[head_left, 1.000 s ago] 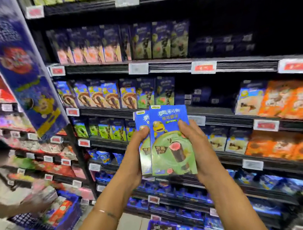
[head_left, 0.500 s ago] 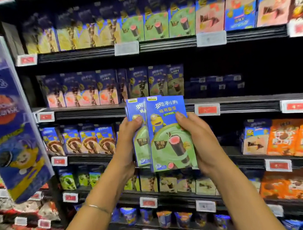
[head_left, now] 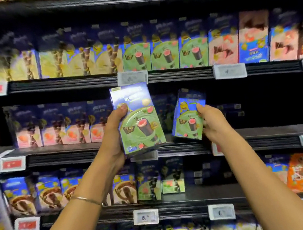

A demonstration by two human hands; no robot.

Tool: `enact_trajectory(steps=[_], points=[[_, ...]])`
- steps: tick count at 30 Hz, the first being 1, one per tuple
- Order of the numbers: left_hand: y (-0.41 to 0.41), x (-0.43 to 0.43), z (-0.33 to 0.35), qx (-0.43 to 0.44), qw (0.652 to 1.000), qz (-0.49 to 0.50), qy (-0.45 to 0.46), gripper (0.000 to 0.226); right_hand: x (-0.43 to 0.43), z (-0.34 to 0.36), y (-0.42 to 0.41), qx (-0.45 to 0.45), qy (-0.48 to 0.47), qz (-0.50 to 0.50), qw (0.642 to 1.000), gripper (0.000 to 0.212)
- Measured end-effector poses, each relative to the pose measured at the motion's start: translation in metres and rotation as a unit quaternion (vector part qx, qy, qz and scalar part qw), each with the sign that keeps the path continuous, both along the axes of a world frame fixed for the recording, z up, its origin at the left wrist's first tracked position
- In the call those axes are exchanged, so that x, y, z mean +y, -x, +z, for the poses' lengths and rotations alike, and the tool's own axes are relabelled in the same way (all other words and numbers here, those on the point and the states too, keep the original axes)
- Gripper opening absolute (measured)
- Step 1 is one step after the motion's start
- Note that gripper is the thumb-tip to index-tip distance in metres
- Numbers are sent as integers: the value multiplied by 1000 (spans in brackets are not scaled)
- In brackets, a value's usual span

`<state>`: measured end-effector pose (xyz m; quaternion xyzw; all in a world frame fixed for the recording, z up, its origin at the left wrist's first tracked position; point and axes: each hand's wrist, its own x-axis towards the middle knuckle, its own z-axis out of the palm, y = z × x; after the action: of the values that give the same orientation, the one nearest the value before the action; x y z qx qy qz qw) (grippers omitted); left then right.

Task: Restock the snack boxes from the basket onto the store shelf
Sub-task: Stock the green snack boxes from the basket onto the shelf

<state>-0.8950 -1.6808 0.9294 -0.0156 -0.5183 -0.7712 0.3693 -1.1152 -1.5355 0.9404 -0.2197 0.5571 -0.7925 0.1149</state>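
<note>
The black metal store shelf (head_left: 261, 133) at chest height has a dark open stretch from its middle towards its right end. That gap looks to me like the spot being filled. One shelf up, a row of green-and-blue cardboard snack boxes (head_left: 165, 55) of the same print stands along the front edge.

The left hand (head_left: 114, 135) holds a stack of green-and-blue cardboard boxes (head_left: 138, 120) in the air, just out from the front edge. The layered edges on its left side suggest more than one box. Its grip is wrapped round the stack's left side, with the thumb on the face.

The right hand (head_left: 213, 125) has a single matching green-and-blue box (head_left: 188, 116) at the mouth of the gap, its grip clamped on the right side. I cannot tell whether the base touches the shelf.

Both loads stand on end with the long axis near vertical and the printed face towards the aisle. The stack's top leans slightly left and the single box's slightly right.

I would say the placing step is in hand. Next, the single box needs straightening and setting flat on the shelf. Then it should slide back into the gap, face outward, before the grip lets go.
</note>
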Motion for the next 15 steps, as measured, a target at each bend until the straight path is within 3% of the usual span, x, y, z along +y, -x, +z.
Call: enact_trajectory(steps=[3, 6, 8, 12, 15], points=[[5, -8, 1, 4, 1000, 15, 5, 32, -21, 7, 35, 4, -15, -79, 997, 1], [7, -11, 1, 2, 999, 46, 11, 41, -36, 1, 61, 34, -74, -145, 986, 19], [8, -12, 0, -3, 998, 55, 17, 33, -42, -4, 74, 40, -123, -147, 981, 12], [11, -12, -6, -6, 998, 55, 16, 31, -51, -5, 89, 117, -271, -152, 943, 19], [13, -13, -8, -14, 998, 56, -5, 34, -60, -8, 95, 194, -297, -151, 923, 27]])
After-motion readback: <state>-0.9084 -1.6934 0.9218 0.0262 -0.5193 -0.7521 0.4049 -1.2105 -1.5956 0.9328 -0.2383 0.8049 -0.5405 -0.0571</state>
